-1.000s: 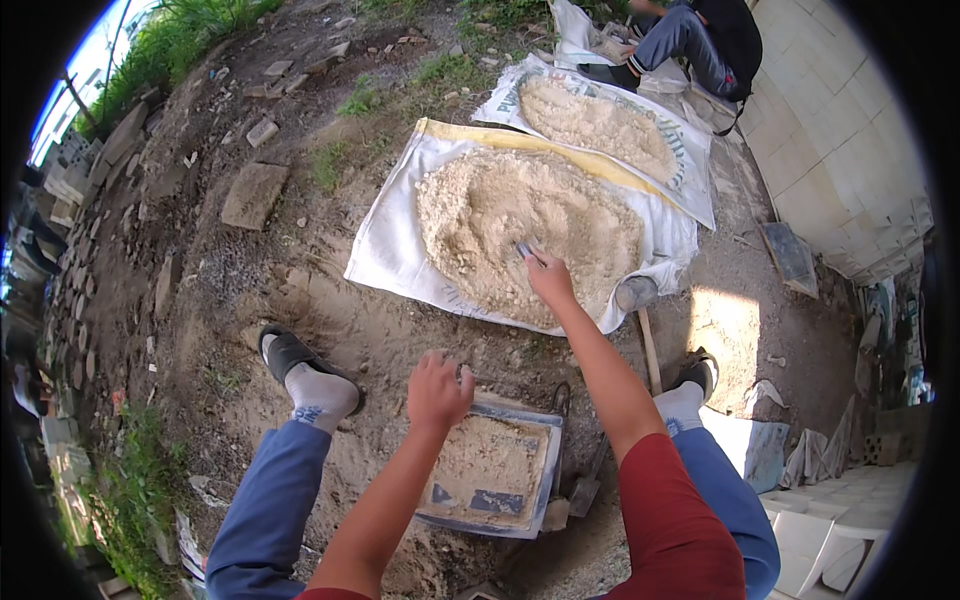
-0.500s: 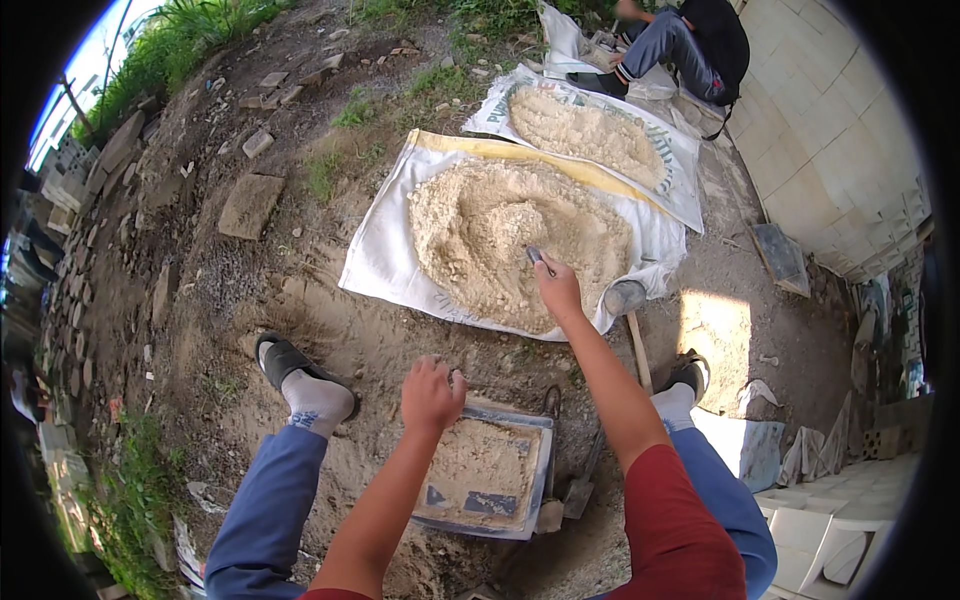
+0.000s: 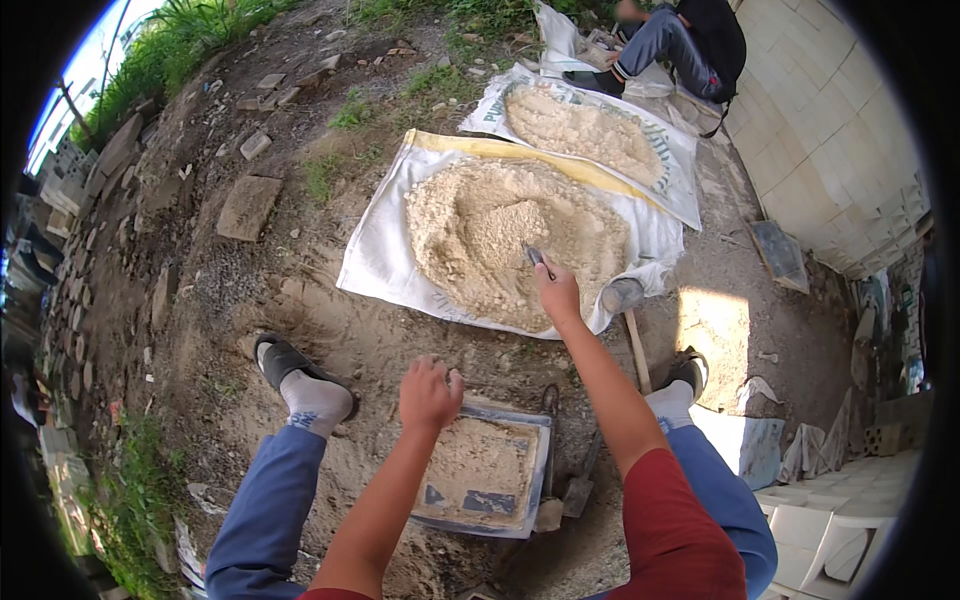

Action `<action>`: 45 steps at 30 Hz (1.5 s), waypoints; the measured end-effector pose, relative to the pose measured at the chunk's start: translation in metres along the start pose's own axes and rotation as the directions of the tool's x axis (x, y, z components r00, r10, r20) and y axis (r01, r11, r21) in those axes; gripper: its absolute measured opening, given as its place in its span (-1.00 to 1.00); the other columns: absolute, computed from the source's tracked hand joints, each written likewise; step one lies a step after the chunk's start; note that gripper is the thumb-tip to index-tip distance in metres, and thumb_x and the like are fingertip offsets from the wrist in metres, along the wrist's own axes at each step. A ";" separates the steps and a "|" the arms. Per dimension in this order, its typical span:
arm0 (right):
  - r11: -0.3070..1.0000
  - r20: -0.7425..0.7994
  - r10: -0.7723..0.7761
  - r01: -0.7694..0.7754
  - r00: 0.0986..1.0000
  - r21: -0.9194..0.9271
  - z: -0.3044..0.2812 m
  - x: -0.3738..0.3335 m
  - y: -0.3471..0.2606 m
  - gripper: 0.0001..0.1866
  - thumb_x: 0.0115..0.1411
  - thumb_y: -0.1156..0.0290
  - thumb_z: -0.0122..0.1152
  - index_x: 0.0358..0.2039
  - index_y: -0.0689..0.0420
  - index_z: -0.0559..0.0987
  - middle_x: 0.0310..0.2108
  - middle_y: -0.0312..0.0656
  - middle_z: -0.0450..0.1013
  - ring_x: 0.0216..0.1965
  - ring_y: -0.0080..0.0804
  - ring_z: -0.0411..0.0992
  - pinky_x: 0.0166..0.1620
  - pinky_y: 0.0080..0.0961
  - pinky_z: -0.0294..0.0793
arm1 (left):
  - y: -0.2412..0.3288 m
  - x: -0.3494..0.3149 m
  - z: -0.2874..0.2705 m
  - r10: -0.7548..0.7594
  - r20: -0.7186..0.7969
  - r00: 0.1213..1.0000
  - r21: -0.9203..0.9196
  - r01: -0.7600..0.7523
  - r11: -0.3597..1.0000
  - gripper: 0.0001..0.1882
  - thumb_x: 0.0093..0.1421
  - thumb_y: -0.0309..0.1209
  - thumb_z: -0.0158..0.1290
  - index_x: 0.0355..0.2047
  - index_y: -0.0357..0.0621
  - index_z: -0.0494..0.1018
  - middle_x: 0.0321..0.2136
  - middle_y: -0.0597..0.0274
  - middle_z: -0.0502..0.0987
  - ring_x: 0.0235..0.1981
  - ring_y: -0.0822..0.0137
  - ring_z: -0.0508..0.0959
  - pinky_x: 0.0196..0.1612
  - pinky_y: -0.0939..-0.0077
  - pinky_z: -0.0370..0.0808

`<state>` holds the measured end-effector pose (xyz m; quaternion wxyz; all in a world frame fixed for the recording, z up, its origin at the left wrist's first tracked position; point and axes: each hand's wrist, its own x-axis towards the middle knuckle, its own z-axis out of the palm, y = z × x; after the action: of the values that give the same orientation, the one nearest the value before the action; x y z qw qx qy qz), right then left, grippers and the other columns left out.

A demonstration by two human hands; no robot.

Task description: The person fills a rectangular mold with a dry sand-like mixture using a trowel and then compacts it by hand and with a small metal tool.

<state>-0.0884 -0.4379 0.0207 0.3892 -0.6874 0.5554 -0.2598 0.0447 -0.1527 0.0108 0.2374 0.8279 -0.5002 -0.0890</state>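
Note:
My right hand (image 3: 558, 288) is closed round the dark handle of a small hand tool (image 3: 535, 257), probably a trowel. Its far end meets the pale, crumbly sand-like heap (image 3: 450, 215), so the blade is hidden. This heap lies on a white sack sheet (image 3: 375, 245) with a yellow band. Curled fingers show on my left hand (image 3: 430, 392), at the upper left corner of a blue-grey framed tray (image 3: 540, 480). Whatever is inside that grasp is hidden. Pale material covers much of the tray, with dark patches of its base showing.
Right of the heap lies a mallet (image 3: 622, 295) with a wooden handle. A spade-like tool (image 3: 577, 492) is beside the tray. Beyond are a second heap (image 3: 585, 130) on a sack and a seated person (image 3: 670, 50). Pale blocks (image 3: 820, 130) form a wall at right.
My right hand and tool have barely shifted. The heap's middle beside the tool looks slightly smoother and more spread. My left hand stays at the tray's corner.

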 end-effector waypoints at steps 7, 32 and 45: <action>0.996 -0.028 -0.089 0.089 0.996 -0.027 -0.008 -0.006 -0.006 -0.53 0.37 0.08 0.19 0.19 0.04 0.64 -0.13 0.11 0.66 -0.19 -0.07 0.64 -0.10 -0.29 0.55 | -0.001 -0.002 0.000 0.012 -0.031 0.999 -0.041 -0.014 0.999 -0.68 0.28 -0.22 0.04 -0.33 -0.27 0.58 -0.10 -0.11 0.57 0.03 -0.13 0.52 0.10 0.02 0.49; 0.993 0.410 0.006 -0.055 0.912 0.108 -0.183 -0.210 -0.100 -0.54 0.45 0.23 0.22 0.31 0.03 0.55 -0.52 -0.52 0.28 -0.53 -0.74 0.23 -0.46 -0.65 0.24 | -0.046 -0.061 -0.013 -0.024 0.022 0.999 -0.867 0.031 0.498 -0.31 0.56 0.04 -0.45 0.30 -0.21 0.41 0.31 0.00 0.42 0.41 0.08 0.30 0.48 0.22 0.07; 0.951 0.746 -0.060 0.265 0.663 -0.159 -0.198 -0.331 -0.090 -0.56 0.45 0.20 0.18 0.28 -0.03 0.58 -0.42 -0.33 0.54 -0.44 -0.60 0.38 -0.29 -0.51 0.42 | -0.031 -0.203 -0.023 -0.098 -0.136 0.986 -0.966 -0.110 0.232 -0.26 0.58 -0.01 -0.46 0.46 -0.43 0.10 0.44 -0.11 0.24 0.48 0.09 0.19 0.54 0.23 -0.03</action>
<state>-0.2764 -0.1602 0.2316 0.4625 -0.8245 0.3169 0.0770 -0.0203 0.0430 -0.0019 0.7407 0.5047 -0.3184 -0.3087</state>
